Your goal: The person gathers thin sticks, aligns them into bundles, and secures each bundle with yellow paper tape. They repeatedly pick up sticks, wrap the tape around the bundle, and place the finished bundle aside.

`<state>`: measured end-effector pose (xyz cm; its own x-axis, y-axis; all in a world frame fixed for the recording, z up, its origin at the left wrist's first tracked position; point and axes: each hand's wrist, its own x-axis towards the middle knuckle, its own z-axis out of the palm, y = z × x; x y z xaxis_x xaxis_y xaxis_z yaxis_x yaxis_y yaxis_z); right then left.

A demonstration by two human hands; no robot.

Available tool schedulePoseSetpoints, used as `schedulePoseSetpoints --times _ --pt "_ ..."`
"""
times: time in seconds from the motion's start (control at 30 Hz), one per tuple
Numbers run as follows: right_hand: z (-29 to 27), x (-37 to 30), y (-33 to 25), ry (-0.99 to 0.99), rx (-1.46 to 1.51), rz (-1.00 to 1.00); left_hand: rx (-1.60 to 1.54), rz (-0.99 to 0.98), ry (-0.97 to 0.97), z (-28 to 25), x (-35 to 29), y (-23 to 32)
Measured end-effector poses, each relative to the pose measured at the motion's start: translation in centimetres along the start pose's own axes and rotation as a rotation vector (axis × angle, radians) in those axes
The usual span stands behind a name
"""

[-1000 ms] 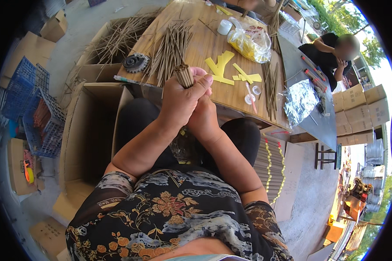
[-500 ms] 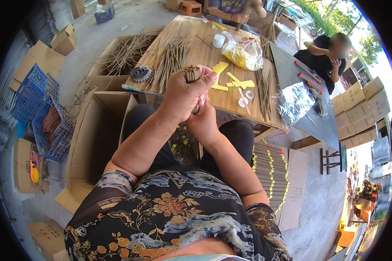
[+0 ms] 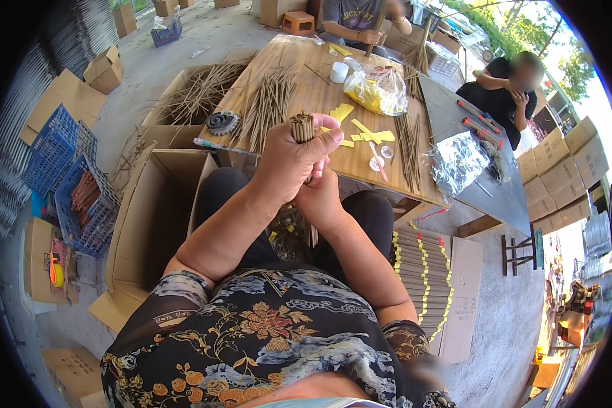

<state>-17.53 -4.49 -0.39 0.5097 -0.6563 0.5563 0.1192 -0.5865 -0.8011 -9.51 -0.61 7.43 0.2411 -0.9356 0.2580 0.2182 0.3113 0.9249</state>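
A tight bundle of thin brown sticks stands upright in front of me, its blunt ends showing at the top. My left hand wraps round the upper part, thumb across the front. Just below, my right hand closes round the lower part; its fingers are partly hidden behind my left hand. The sticks' lower ends show between my knees. Beyond my hands, yellow paper strips lie on the wooden table, with loose brown sticks to their left.
An open cardboard box stands by my left leg, with blue crates farther left. Banded stick bundles lie on cardboard at right. A plastic bag and foil-like wrap rest on the tables. Two people sit across from me.
My hands stay round the bundle and have barely moved. The surroundings sit slightly lower in view at the far side. The person across the table has shifted their hands a little.
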Motion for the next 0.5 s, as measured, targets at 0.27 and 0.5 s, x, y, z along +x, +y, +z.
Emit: schedulePoseSetpoints --times 0.27,0.5 --pt "-0.7 0.9 -3.0 -0.046 0.119 -0.044 0.449 0.32 0.027 1.2 -0.6 1.5" --pt "-3.9 0.8 -4.4 -0.075 0.177 -0.081 0.714 0.345 -0.013 1.0 -1.8 5.9"
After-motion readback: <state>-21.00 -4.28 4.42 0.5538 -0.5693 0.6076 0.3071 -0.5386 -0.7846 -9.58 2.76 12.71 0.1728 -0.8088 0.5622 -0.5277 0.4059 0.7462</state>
